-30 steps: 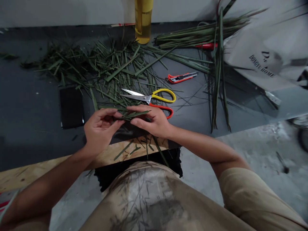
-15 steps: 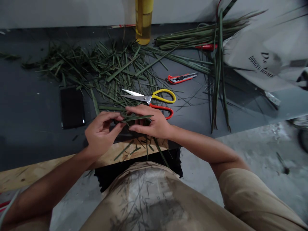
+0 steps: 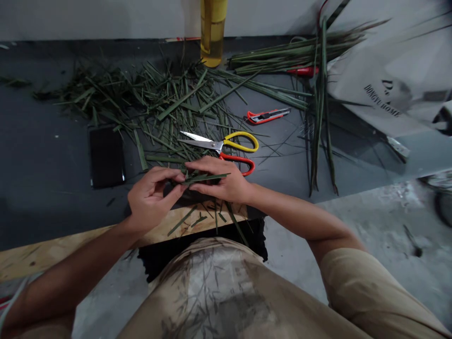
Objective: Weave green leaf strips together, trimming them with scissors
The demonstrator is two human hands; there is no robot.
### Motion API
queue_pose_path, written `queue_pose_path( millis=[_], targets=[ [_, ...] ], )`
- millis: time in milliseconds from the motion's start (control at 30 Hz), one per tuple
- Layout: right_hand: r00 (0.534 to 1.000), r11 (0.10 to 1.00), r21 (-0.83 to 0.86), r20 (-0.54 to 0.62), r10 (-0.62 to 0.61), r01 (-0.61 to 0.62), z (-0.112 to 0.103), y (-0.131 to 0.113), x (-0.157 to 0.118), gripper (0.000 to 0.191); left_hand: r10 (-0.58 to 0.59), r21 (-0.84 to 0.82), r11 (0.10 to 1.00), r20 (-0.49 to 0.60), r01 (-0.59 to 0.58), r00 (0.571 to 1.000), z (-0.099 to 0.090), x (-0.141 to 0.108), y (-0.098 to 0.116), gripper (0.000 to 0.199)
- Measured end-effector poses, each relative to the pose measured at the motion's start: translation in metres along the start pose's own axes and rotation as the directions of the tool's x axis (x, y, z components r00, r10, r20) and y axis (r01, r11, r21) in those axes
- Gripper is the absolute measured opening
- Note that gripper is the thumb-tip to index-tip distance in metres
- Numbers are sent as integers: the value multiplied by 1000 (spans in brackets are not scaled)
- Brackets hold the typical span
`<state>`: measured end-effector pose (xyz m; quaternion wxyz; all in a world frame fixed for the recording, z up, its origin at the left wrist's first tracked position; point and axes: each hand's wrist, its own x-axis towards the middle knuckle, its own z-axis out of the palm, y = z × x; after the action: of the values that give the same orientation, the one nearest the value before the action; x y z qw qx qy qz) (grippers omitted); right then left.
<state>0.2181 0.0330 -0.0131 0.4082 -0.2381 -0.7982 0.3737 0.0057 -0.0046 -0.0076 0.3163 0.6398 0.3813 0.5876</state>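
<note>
Green leaf strips (image 3: 208, 178), pinched in left hand (image 3: 150, 195); right hand (image 3: 231, 187) curved alongside, grip indeterminable; scissors (image 3: 216, 145) near, blades parted.

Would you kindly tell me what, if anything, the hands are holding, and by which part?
Leaf strips: the left hand pinches them at their left end. Whether the right hand also grips them cannot be told.

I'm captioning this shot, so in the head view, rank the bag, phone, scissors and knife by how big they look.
1. Bag, though it runs to the picture's edge.
2. Phone and scissors, unranked: the scissors look longer, the phone fuller.
3. Knife.
</note>
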Motion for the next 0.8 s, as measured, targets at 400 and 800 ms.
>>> queue_pose_path(
  millis=[400, 800],
  targets=[
    [1000, 981, 190, 6, 30, -31, -13, -11, 6, 44, -12, 31, 999, -12, 12, 1000, -5, 1, -3, 28],
    [998, 984, 168, -10, 56, -53, -6, -7, 4, 47, -26, -56, 998, -19, 25, 999, -3, 1, -2, 33]
  ],
)
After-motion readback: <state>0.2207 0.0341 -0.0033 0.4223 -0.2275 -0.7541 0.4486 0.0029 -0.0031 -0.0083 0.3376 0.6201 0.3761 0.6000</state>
